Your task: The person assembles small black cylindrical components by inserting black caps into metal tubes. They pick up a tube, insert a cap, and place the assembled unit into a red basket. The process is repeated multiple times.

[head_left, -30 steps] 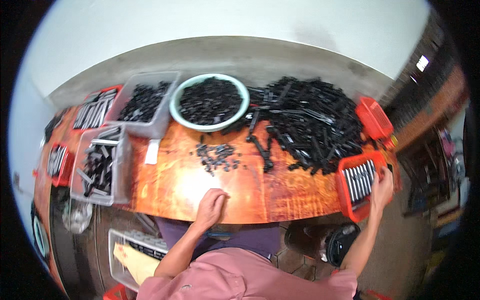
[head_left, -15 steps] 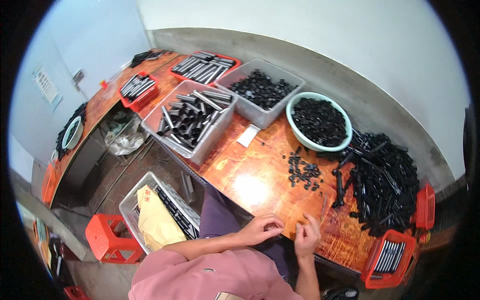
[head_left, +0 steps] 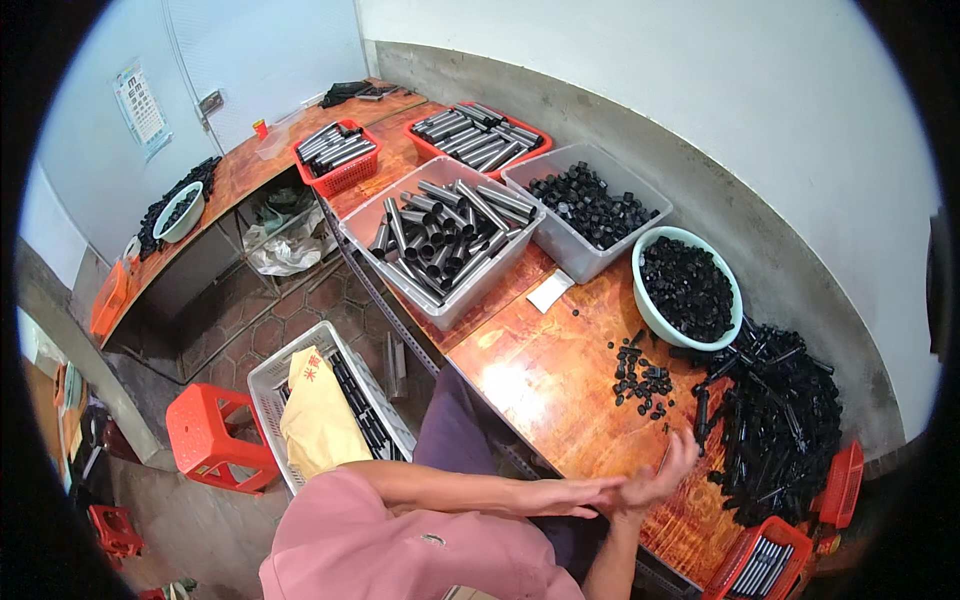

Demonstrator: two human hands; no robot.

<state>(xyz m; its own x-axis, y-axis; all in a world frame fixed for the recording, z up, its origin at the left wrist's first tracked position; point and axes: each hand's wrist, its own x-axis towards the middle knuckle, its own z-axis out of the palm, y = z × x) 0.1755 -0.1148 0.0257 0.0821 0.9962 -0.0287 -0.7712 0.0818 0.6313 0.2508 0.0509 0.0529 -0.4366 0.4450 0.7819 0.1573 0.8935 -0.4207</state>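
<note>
Above the table's near edge, my left hand (head_left: 572,495) reaches across with fingers stretched out flat. Its fingertips meet or overlap the palm side of my right hand (head_left: 657,482), whose fingers point up and away. I see nothing held in either hand, though the spot where they meet is partly hidden. Just beyond them lies a scatter of small black plastic pieces (head_left: 640,380) on the brown table (head_left: 530,400). A big heap of black tubular parts (head_left: 775,420) spreads to the right of my right hand.
A pale green basin (head_left: 645,300) of small black parts stands behind the scatter. Farther left are a grey bin (head_left: 625,240) of black caps and a clear bin (head_left: 450,315) of metal tubes. Red baskets (head_left: 790,535) hold tubes. A red stool (head_left: 215,430) and white crate (head_left: 265,385) stand left.
My hands were apart, fingers curled; now they have come together with fingers straightened. The view has shifted, so the table's things appear farther right.
</note>
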